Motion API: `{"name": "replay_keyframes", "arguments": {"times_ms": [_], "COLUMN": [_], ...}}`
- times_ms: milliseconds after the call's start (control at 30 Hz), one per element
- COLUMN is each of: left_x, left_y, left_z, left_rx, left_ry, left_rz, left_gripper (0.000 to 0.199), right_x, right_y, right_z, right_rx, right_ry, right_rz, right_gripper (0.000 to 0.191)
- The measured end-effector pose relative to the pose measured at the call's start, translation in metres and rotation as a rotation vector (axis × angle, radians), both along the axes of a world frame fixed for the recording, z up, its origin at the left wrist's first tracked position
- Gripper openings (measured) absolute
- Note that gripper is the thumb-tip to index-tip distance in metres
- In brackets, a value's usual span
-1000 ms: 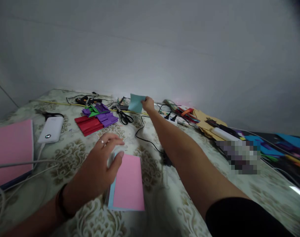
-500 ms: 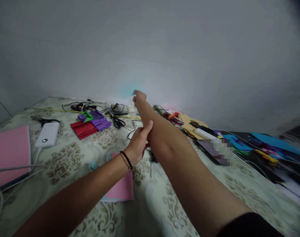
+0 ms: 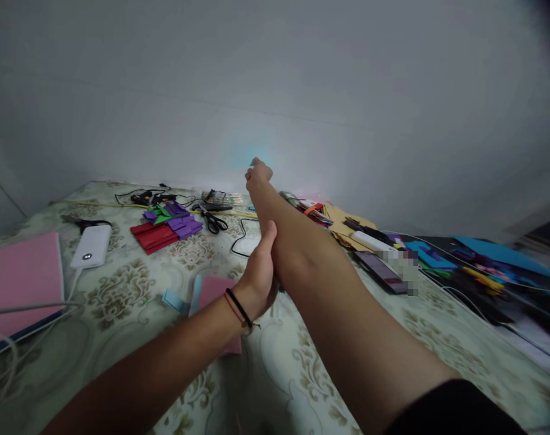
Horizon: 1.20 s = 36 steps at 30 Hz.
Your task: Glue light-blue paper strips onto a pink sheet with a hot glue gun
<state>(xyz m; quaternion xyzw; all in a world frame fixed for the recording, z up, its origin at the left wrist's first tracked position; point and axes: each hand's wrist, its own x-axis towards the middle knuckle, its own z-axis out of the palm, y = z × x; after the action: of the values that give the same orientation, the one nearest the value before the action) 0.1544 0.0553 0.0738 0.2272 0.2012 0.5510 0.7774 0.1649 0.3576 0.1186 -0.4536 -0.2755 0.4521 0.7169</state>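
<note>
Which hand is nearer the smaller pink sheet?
Left. The left hand is at the right forearm, just beyond the smaller pink sheet; its wrist crosses above it. The right hand is much farther out, toward the wall.

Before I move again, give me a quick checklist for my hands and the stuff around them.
1. Left hand free: not ok, it is against the right forearm, its fingers hidden.
2. Right hand has a firm grip: cannot tell, too little shows at its fingertips.
3. Pink paper uncovered: not ok, the left forearm hides part of it.
4. Scissors beside the purple paper clear of both hands: ok.
5. White power bank clear of both hands: ok, it lies off to the left.
</note>
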Motion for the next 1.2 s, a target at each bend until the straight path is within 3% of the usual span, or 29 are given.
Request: {"name": "replay_keyframes", "arguments": {"times_ms": [233,367,567,700,833,967,1033,1200], "left_x": [0.012,0.019,0.025,0.024,0.022,0.022,0.024,0.030], "left_y": [-0.006,-0.012,-0.005,0.013,0.036,0.040,0.027,-0.016], "left_z": [0.009,0.008,0.004,0.001,0.005,0.013,0.014,0.005], "left_rx": [-0.023,0.045,0.148,0.255,0.217,0.160,0.062,-0.040], "left_ry": [-0.082,-0.109,-0.030,0.047,0.091,0.021,-0.033,-0.156], "left_rz": [0.063,0.069,0.175,0.248,0.326,0.212,0.112,-0.041], "left_gripper": [0.035,0.028,0.012,0.037,0.054,0.044,0.039,0.050], "right_x": [0.017,0.037,0.057,0.061,0.050,0.034,0.030,0.036], "right_y": [0.012,0.020,0.025,0.022,0.018,0.019,0.022,0.028], "right_z": [0.015,0.024,0.029,0.021,0.007,0.000,0.002,0.012], "right_rx": [0.036,0.057,0.049,0.027,0.013,0.014,0.027,0.072], "right_ry": [-0.014,-0.033,-0.010,0.010,0.014,0.009,0.004,-0.005], "right_rz": [-0.035,-0.062,-0.110,-0.129,-0.113,-0.095,-0.096,-0.107], "right_gripper": [0.022,0.021,0.019,0.029,0.031,0.024,0.021,0.020]}}
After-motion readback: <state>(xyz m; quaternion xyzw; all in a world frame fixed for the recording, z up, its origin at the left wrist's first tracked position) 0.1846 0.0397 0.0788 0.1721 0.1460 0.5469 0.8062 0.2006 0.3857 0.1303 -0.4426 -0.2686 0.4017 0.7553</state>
